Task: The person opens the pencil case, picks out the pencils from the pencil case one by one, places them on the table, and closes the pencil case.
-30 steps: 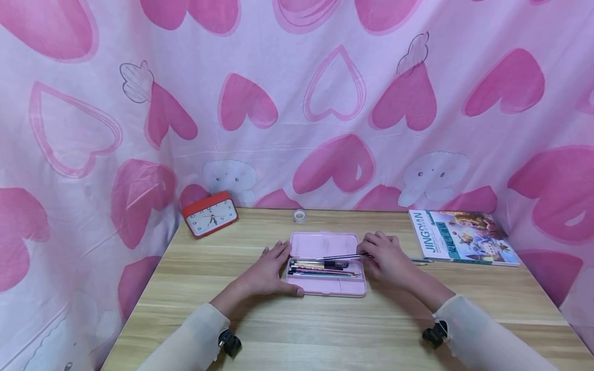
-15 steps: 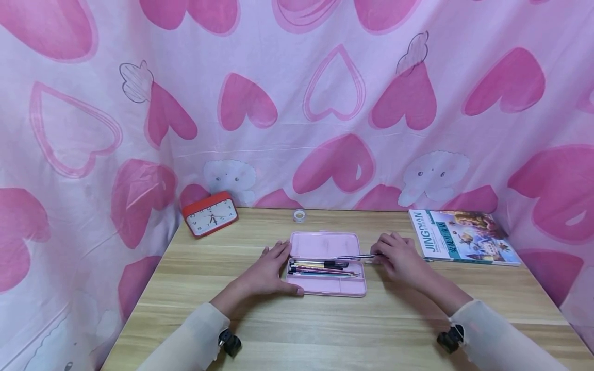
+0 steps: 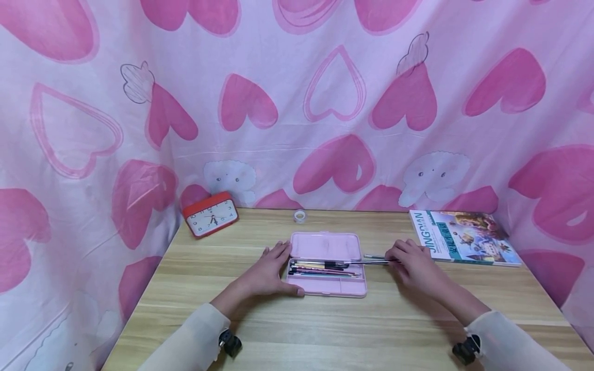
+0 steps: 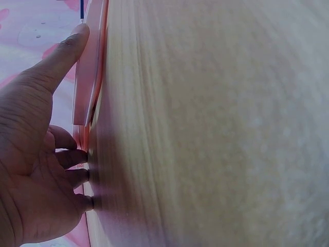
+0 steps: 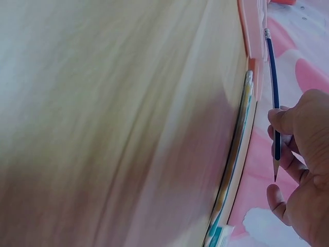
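An open pink pencil case (image 3: 325, 286) lies on the table with its lid folded back; several pencils and a black-capped pen (image 3: 335, 265) lie in its long compartment. My left hand (image 3: 266, 274) rests at the case's left side, thumb (image 4: 72, 45) along the front edge and fingers spread towards the lid. My right hand (image 3: 415, 265), right of the case, pinches a dark blue pencil (image 5: 274, 77) between thumb and fingers. Its sharpened tip points back towards the palm, and its other end reaches over the case's right edge.
Another pencil (image 5: 237, 139) lies on the table beside my right hand, near the magazine (image 3: 464, 237). A red clock (image 3: 211, 216) stands at the back left, a small roll of tape (image 3: 299, 216) at the back middle. A pink heart-patterned curtain (image 3: 260, 170) hangs behind the table.
My right hand has moved to the right, away from the case, and the pencil in it has shifted right and slightly nearer. My left hand and the case have stayed still.
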The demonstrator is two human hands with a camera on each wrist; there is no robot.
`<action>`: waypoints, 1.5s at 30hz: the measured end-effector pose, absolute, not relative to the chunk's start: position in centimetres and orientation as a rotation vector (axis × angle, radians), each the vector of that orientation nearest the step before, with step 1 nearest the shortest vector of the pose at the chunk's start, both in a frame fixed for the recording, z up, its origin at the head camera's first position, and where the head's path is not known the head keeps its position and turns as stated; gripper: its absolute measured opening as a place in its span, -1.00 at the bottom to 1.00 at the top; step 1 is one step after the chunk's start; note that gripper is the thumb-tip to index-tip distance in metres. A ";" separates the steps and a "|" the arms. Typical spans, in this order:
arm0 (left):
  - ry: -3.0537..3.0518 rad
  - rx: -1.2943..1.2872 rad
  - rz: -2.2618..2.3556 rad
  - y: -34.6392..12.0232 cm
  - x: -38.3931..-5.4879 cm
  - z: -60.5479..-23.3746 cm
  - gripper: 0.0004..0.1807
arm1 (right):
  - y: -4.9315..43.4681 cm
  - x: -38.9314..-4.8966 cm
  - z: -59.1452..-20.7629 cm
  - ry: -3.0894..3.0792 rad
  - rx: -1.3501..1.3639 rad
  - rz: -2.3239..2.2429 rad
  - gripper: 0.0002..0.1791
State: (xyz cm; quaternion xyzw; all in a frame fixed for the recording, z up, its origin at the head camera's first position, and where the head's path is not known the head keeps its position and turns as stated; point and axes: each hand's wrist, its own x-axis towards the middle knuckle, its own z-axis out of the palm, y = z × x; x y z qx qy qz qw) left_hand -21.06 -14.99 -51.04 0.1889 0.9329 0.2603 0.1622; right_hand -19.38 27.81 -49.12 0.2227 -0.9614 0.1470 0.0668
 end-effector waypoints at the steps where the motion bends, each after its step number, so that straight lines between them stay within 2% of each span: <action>1: 2.662 0.540 0.742 -15.0 -21.0 -51.0 0.54 | 28.0 -19.3 -49.2 -2.900 0.666 0.440 -0.75; 22: 2.661 0.538 0.749 -14.9 -21.0 -50.9 0.54 | 32.3 -18.8 -50.2 -2.919 0.557 0.438 -0.71; 45: 2.659 0.540 0.753 -14.9 -21.0 -51.0 0.54 | 33.0 -18.7 -51.1 -2.892 0.563 0.362 -0.72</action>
